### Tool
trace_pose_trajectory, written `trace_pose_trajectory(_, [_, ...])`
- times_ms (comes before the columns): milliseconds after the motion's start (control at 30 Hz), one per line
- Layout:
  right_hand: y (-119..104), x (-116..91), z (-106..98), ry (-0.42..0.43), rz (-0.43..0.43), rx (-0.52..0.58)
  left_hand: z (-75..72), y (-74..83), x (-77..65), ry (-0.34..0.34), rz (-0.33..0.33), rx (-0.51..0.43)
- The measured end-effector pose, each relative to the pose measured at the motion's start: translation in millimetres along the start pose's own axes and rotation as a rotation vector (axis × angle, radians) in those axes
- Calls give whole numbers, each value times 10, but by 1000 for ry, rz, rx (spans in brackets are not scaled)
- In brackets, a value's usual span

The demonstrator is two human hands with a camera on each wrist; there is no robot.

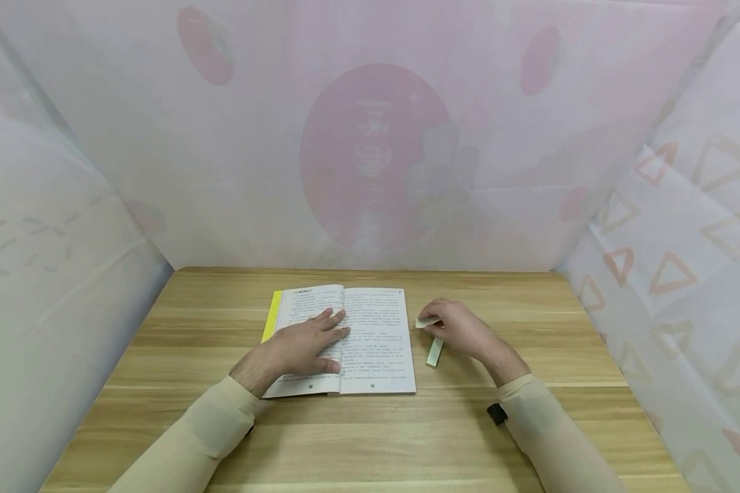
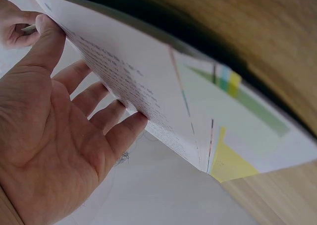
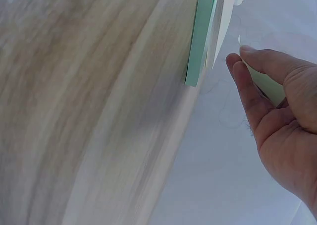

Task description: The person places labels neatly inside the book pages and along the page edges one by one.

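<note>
An open book (image 1: 379,342) with printed pages lies on the table. My left hand (image 1: 299,347) rests spread over its left page, fingertips reaching the fold. Right of the book, my right hand (image 1: 465,332) pinches a pale green sticky note (image 1: 428,322) between thumb and fingers. In the right wrist view, part of that note (image 3: 267,86) shows inside the curled fingers. Just below this hand, a narrow green sticky note pad (image 1: 434,352) lies on the wood. The left wrist view shows the left palm (image 2: 59,136) and the fingertips against the page.
A yellow strip (image 1: 272,315) sticks out along the book's left edge. The wooden table (image 1: 358,445) is walled in by printed cloth (image 1: 265,171) at the back and both sides. A dark object (image 1: 497,413) sits at the right cuff.
</note>
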State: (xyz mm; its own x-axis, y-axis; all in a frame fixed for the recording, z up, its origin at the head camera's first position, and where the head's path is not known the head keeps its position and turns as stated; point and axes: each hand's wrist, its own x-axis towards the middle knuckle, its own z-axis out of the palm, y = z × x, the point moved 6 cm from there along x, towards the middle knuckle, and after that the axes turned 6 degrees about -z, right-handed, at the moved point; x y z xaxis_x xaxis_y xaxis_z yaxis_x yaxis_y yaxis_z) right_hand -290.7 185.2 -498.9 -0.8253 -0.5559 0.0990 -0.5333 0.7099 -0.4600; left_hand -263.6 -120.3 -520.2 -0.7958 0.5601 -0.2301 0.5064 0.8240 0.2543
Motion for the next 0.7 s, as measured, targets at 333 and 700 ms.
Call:
trace_pose_trajectory(333, [-43,47,7,25,0,-2,-2,-6,-6,3,6,2])
trace_pose_trajectory(700, [-92,84,-3,34,-51,-44,-4,1,-7,1,2,-3])
